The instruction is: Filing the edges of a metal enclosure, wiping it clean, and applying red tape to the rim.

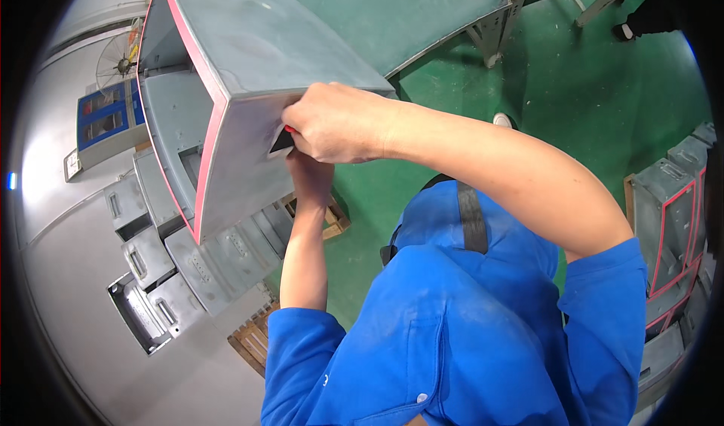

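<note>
A grey metal cabinet (249, 151), edged with pink-red tape (215, 124) round its open front, stands tilted in the picture at the upper left. Its near side has a dark cutout (282, 142). At that cutout my right hand (339, 122) is closed in a fist around a small red thing (289, 129), mostly hidden by the fingers. Just below it, my left hand (310, 176) reaches up to the lower edge of the same opening. Its fingers are hidden by the right hand and the cabinet.
A green worktable (400, 11) lies beyond the cabinet. Several grey metal boxes (219, 256) stand on the left, near a wooden pallet (255, 339). More red-taped cabinets (671, 230) are at the far right. Another person's leg (652, 15) shows at the upper right.
</note>
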